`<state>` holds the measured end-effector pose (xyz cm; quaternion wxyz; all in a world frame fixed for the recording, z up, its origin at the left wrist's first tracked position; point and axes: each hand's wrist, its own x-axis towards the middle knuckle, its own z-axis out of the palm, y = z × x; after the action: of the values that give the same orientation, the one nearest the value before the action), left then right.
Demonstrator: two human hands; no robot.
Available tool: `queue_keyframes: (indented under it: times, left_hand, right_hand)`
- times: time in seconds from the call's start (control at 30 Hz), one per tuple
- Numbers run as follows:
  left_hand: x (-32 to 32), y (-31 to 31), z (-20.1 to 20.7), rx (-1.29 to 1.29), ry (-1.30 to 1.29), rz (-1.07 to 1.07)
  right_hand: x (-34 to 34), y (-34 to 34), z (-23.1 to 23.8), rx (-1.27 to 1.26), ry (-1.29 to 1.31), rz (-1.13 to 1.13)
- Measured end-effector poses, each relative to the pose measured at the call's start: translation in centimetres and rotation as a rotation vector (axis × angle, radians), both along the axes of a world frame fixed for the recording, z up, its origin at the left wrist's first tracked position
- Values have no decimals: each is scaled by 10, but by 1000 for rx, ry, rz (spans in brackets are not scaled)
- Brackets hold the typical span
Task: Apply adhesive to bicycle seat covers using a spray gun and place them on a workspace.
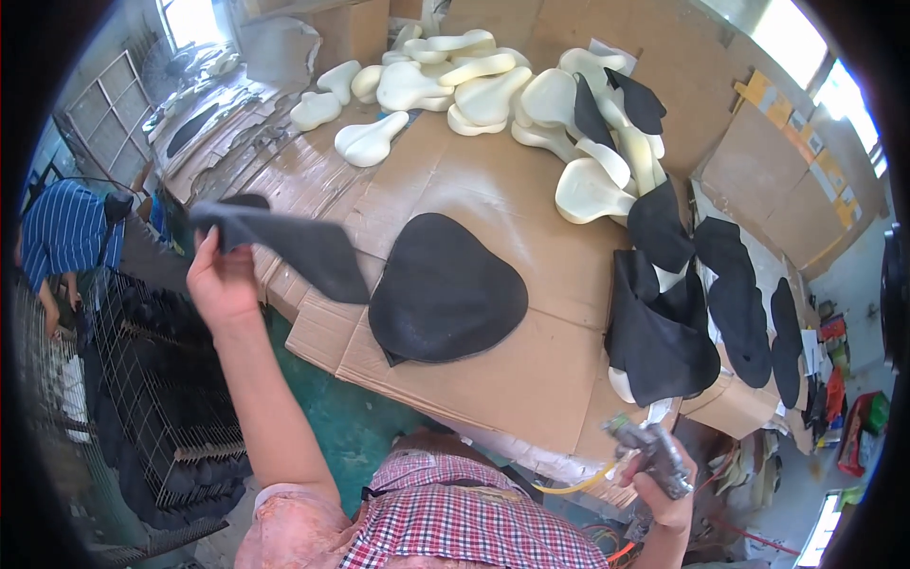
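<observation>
Left hand: the person's left hand [224,283] is pinching a thin, floppy, black sheet [305,250] by its left end, thumb against fingers; a light hold at the edge is probably creasing it least.
Lifted sheet: it is hanging over the table's left side, its lower right corner coming close to the flat piece; carrying it well clear is likely sparing both surfaces.
Flat piece: a matte black, heart-shaped sheet [447,289] is lying on the brown cardboard-covered table [474,391]; any spraying is calling for smooth, even passes out to its rim.
Right hand: the person's right hand [668,504] is gripping a silver metal spray gun [656,459], fingers wrapping its handle; the thin yellow hose [573,486] is wanting slack (a snag at the table edge is an easy mishap).
Hidden at left: blur is softening the lifted sheet's outline.
Hidden at centre: a small corner is poking out beneath the heart; the layers are impossible to count.
Hidden at right: the trigger finger's pressure is not showing.
</observation>
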<state>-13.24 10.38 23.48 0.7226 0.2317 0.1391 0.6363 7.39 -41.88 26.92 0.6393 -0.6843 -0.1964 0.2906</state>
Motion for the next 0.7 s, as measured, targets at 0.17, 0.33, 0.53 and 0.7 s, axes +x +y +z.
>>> queue_keyframes:
  times: [0.17,0.33,0.53,0.7]
  left_hand:
    - [-105,21,-44,-31,63,199]
    - [-171,18,-72,-71,98,332]
    - [-204,22,-69,-67,28,449]
    - [-221,31,-57,21,-6,454]
  right_hand:
    - [7,-26,5,-162,-121,59]
    - [-9,5,11,-172,154,179]
    - [1,56,-6,15,-29,128]
    - [16,33,-10,-12,-134,23]
